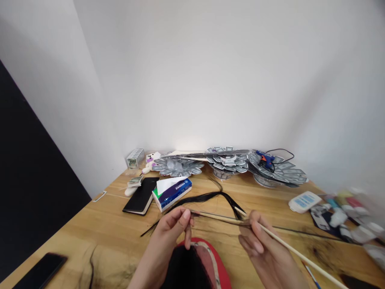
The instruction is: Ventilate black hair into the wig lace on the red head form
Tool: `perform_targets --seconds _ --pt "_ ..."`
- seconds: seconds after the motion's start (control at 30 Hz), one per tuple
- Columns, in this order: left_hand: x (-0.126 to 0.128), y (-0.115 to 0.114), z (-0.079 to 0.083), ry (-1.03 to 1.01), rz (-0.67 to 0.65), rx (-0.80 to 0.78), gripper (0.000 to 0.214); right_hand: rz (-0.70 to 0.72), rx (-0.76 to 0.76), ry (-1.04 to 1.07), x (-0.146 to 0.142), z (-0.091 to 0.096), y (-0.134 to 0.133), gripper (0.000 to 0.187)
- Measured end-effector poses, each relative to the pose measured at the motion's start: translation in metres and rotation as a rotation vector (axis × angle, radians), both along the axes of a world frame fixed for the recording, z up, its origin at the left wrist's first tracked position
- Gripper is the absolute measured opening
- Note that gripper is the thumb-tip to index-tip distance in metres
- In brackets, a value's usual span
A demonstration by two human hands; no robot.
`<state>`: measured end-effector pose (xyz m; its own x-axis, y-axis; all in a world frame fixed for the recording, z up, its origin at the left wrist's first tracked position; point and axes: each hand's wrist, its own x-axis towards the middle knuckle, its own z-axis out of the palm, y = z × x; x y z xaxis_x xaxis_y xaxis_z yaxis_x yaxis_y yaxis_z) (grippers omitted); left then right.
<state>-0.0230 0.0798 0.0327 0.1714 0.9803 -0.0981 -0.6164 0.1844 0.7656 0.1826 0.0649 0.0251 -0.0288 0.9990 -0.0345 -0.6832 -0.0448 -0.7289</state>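
A: What does the left hand point(174, 226) have hold of?

B: Its thumb and fingertips are pinched shut on one end of a thin wooden stick point(288, 247), and the other fingers are curled in. Some of the black hair point(207, 197) is caught in the same pinch.

A: And the right hand point(260, 247)?

B: It's closed on the stick further along, palm turned up, with thumb and forefinger nipping it. The stick runs on past that hand toward the lower right edge of the view.

A: Where does the hair lie?

B: It runs dark along the stick between the two hands. I can't tell whether it's wound on or only laid there. From the right hand it loops away over the counter point(270, 208), then trails back past the left hand to the left.

A: What's under the hands?

B: A red form point(215, 261) with a mass of dark hair on it, right at the bottom edge, just below both wrists.

A: And around them?

B: Beyond the left hand there's a blue and white tissue box point(173, 193) beside a black notebook point(140, 196). A dark phone point(40, 271) is at the near left corner. Along the wall sit fan-shaped card ornaments point(177, 166), and a blue glue gun point(264, 159) rests on the rightmost one. A white case point(304, 200) lies well off to the right, near some blurred small bottles
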Motion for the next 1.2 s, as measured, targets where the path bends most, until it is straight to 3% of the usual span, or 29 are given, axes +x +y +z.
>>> perform_targets --seconds 0.13,0.3,0.4,0.47,0.6,0.97,1.2 --pt "-0.012 -0.001 0.006 -0.009 0.027 -0.004 0.028 -0.107 -0.001 -0.014 0.009 -0.001 0.005 0.026" --pt "-0.027 0.002 0.013 -0.171 0.137 -0.055 0.029 -0.246 -0.169 0.286 0.022 0.005 0.01 0.035" --pt "-0.039 0.006 0.014 -0.263 0.221 -0.068 0.021 -0.327 -0.158 0.386 0.033 0.006 0.011 0.037" --pt "-0.047 0.007 0.015 -0.306 0.27 -0.062 0.03 -0.362 -0.128 0.405 0.04 0.006 0.012 0.035" --pt "-0.061 0.009 0.017 -0.356 0.35 -0.032 0.046 -0.443 -0.1 0.402 0.048 0.004 0.013 0.031" --pt "-0.097 0.011 0.015 -0.386 0.487 0.019 0.051 -0.606 -0.13 0.352 0.069 0.001 0.017 0.023" --pt "-0.132 0.008 0.01 -0.387 0.712 -0.034 0.049 -0.761 -0.106 0.199 0.099 0.0 0.01 0.021"
